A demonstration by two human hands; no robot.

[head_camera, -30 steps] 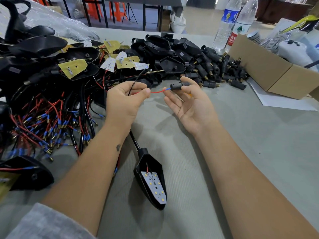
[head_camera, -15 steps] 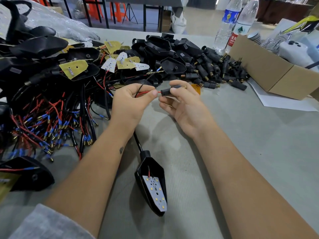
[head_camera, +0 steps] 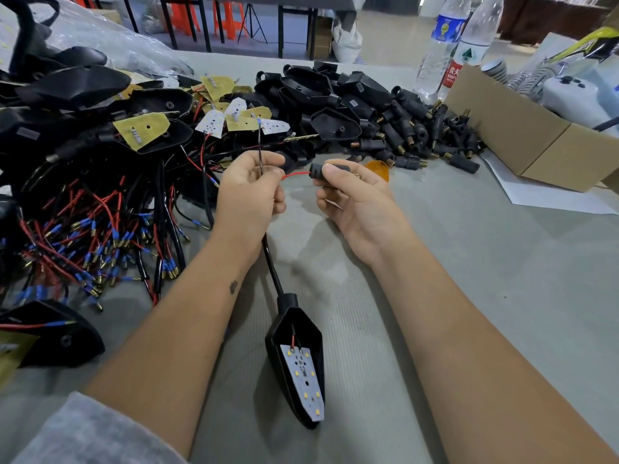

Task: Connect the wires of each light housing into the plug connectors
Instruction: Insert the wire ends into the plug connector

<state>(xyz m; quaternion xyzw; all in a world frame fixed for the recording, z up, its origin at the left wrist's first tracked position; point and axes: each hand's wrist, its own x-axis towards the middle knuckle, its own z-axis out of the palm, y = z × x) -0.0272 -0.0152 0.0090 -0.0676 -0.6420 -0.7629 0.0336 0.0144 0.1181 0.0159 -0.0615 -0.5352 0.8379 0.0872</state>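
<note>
The left hand is closed in a pinch: the red wire is held between thumb and forefinger, and the thin black wire rises upward out of the same grip, its blue-sleeved tip standing free above the knuckles. The right hand is clamped on the black plug connector, thumb on top and fingers curled beneath, with the connector's mouth turned toward the left hand.

A second ago the two hands were held further apart, the right palm lay open and a blue-sleeved terminal could be seen between them at the connector's mouth. Now that blue terminal is no longer seen: only a short red span is left bridging the hands, and it runs straight into the connector. It is judged that the red lead has been pushed home, or very nearly so, though the seating itself is hidden inside the connector. The black wire is not yet inserted, so the pairing for this unit is judged half done.

From under the left hand a black sheathed cable is led down to the light housing, which lies on the counter between the forearms, its white LED board facing up. Beyond the hands, a heap of loose connectors is piled to the right and a tangle of wired housings to the left.
</note>
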